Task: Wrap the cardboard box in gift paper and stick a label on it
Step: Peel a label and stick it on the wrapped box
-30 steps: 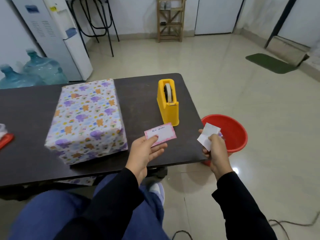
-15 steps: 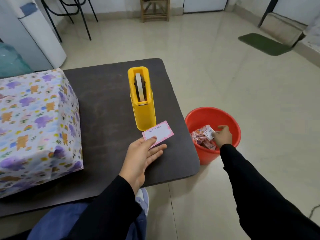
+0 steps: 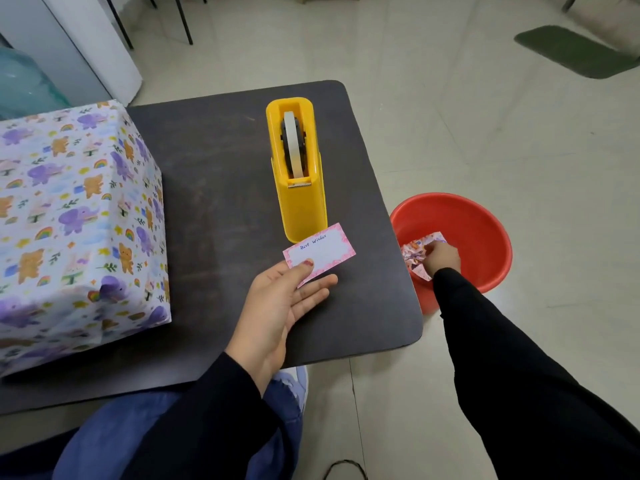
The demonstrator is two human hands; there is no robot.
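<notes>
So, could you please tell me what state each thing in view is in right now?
gift box: fully wrapped in patterned paper, standing on the table, no label on its visible faces.
label: off the box, pinched by the left hand above the table.
tape dispenser: upright, roll loaded.
red bucket: on the floor, holding paper scraps.
right hand: down in the bucket at the scraps, grip hidden.

Gift-wrapped box (image 3: 76, 220): pale paper, purple elephants, orange bears, small rainbows
Label (image 3: 320, 252): white, pink border, blue handwriting
Tape dispenser (image 3: 304, 206): yellow
Basin (image 3: 485, 223): red
Table (image 3: 214, 174): dark brown
Floor mat (image 3: 581, 51): green
Sleeves (image 3: 519, 375): black
Trousers (image 3: 121, 441): blue
Floor tiles (image 3: 450, 116): cream
</notes>
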